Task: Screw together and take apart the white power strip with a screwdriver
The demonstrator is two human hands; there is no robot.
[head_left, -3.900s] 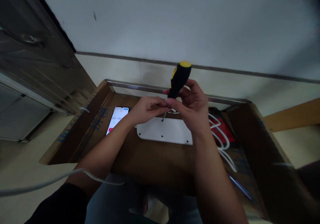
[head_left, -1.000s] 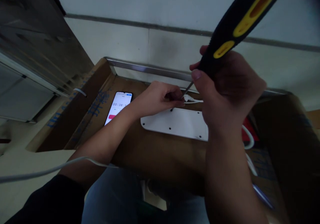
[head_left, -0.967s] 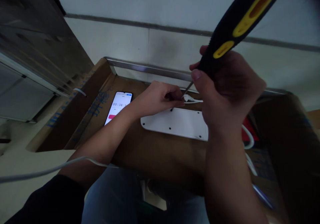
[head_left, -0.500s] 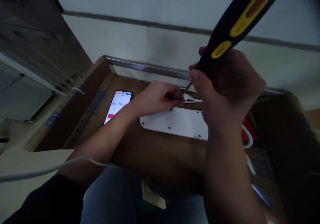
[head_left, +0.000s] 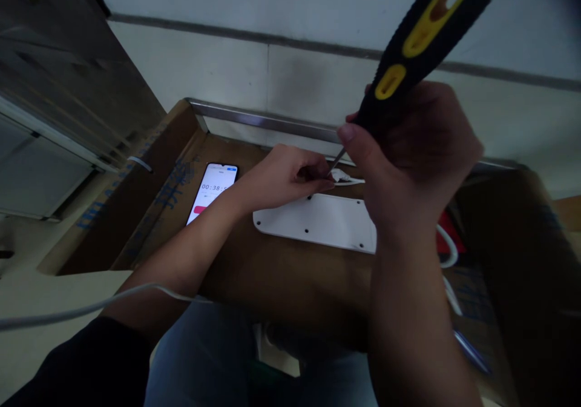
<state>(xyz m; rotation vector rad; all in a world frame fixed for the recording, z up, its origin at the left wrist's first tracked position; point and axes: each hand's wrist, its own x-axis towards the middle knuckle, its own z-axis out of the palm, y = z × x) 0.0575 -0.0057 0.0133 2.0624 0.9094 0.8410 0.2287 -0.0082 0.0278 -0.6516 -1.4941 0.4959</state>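
My right hand (head_left: 408, 152) is wrapped around a screwdriver with a thick black and yellow handle (head_left: 420, 37). Its thin metal shaft (head_left: 336, 159) slants down to the left, ending at the fingers of my left hand (head_left: 299, 168). Those fingers are pinched together around the tip, and whatever lies between them is hidden. Just below sits a long white panel (head_left: 318, 222) with rounded corners and several dark screw holes, lying flat on brown cardboard (head_left: 272, 274). My right wrist covers the panel's right end.
A phone (head_left: 212, 183) showing a running timer lies left of my left forearm. White cable (head_left: 351, 181) runs behind the panel, and more loops at right beside a red item (head_left: 451, 234). A blue pen-like object (head_left: 472, 352) lies lower right. Cardboard sides and a metal rail (head_left: 267, 120) border the surface.
The screwdriver handle has turned slightly and shifted a little to the left in my right hand, so the hole in its end now shows light. My left hand keeps its pinch.
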